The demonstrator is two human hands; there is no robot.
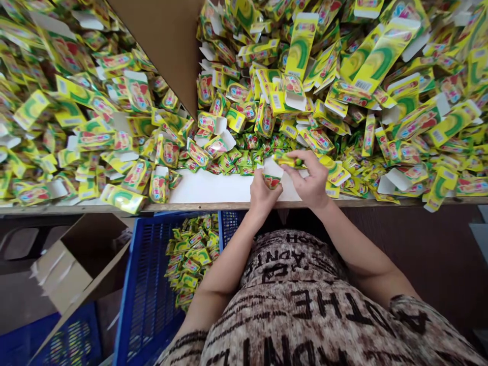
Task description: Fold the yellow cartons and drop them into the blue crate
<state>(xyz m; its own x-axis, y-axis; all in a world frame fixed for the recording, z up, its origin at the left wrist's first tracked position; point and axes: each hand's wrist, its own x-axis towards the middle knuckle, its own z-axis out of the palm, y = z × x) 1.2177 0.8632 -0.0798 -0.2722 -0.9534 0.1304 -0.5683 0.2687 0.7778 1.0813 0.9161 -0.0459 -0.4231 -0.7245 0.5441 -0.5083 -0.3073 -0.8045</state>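
Observation:
Near the table's front edge, my left hand [264, 194] is closed round a small candy box [272, 180], its white flap standing up. Just to the right, my right hand [311, 182] pinches a small yellow-and-green packet [286, 160] between thumb and fingers, close above the open box. I cannot make out exactly what the packet is. Beyond both hands lies a row of small green wrapped sweets [244, 161]. Many yellow boxes [301, 46] with green swirls and red fruit pictures are heaped behind them, several with open flaps.
A brown cardboard divider [163, 40] stands among the heaps. Below the table's edge [206, 206], a blue plastic crate [131, 284] holds filled yellow boxes [194, 254]. An open carton [72, 269] tilts at the lower left. More yellow wrapped pieces [356, 175] lie to the right.

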